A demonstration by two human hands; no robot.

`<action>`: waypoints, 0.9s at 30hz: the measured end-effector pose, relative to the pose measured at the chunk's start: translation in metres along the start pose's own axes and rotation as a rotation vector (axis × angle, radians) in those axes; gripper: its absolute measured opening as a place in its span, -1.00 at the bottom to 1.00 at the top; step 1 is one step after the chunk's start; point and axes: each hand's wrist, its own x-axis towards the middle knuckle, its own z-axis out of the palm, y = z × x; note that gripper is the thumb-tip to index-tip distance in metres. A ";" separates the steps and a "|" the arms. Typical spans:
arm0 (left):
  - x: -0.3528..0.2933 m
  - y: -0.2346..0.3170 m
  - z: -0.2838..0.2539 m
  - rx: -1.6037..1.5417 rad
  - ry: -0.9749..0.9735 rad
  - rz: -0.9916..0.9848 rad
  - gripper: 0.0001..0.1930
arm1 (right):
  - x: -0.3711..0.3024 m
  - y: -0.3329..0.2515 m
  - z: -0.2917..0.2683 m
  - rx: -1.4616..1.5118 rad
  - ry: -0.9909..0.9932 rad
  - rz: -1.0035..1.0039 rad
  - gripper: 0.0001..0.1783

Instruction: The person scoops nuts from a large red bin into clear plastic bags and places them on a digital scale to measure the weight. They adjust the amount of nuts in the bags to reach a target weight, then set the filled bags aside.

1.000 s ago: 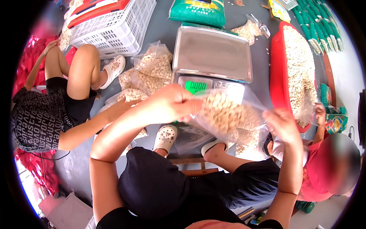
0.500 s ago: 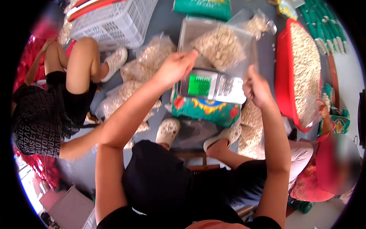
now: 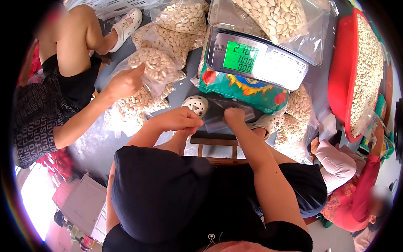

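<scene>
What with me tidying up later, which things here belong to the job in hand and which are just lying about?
Likely in the job:
scale
bag of pale beans on it
filled bags at left
clear bag by the right hand
red tub

Apparently just lying about:
white crate, top left
grey box, lower left

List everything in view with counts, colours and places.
Digital scale: one, silver, top centre
Seed bag: one, clear, on the scale
Printed sack: one, green, by the scale's near edge
More seed bags: several, clear, flanking the sack
Seed tub: one, red, right
Packets: several, green, far right
Crate: one, white, top left
Box: one, grey, lower left
Empty bag: one, clear, between the person's feet
Wooden stool: one, brown, below that bag
Co-workers: two, in black and red, left and right
Clogs: three visible, cream, on feet
Left hand: one, bare, centre
Right hand: one, bare, centre
</scene>
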 end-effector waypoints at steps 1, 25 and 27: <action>0.004 -0.002 -0.001 0.017 0.008 -0.008 -0.62 | 0.002 0.000 0.003 -0.021 0.009 -0.003 -0.75; -0.023 0.044 -0.012 0.802 0.916 0.510 -0.84 | -0.100 -0.029 -0.223 0.789 0.222 -0.147 -0.60; -0.040 0.059 -0.010 0.774 0.906 0.495 -0.88 | -0.094 -0.025 -0.226 1.007 0.018 -0.150 -0.62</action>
